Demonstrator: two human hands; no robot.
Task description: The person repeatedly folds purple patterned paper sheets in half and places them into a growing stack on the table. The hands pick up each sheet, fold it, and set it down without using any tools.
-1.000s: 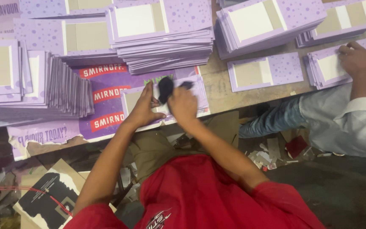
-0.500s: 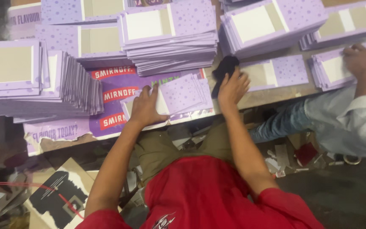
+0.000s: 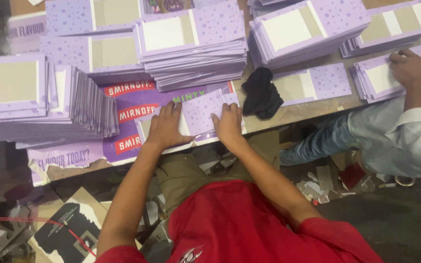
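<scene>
The purple dotted card panel [image 3: 201,114] lies flat at the table's near edge, on a glossy printed poster sheet [image 3: 137,104]. The left hand [image 3: 165,127] is spread, palm down on its left part; the right hand [image 3: 229,124] presses flat on its right end, fingers together. Judging by the layout, this 1 panel is in work while many stand finished: a tall stack [image 3: 196,46] just behind, a leaning stack [image 3: 40,102] to the left. All are stiff matt board, purple-wrapped, with bare grey-brown rectangles. A crumpled black cloth [image 3: 261,92] rests beside the right hand. At far right another person's hand [image 3: 408,68] lies on a low stack [image 3: 383,75].
</scene>
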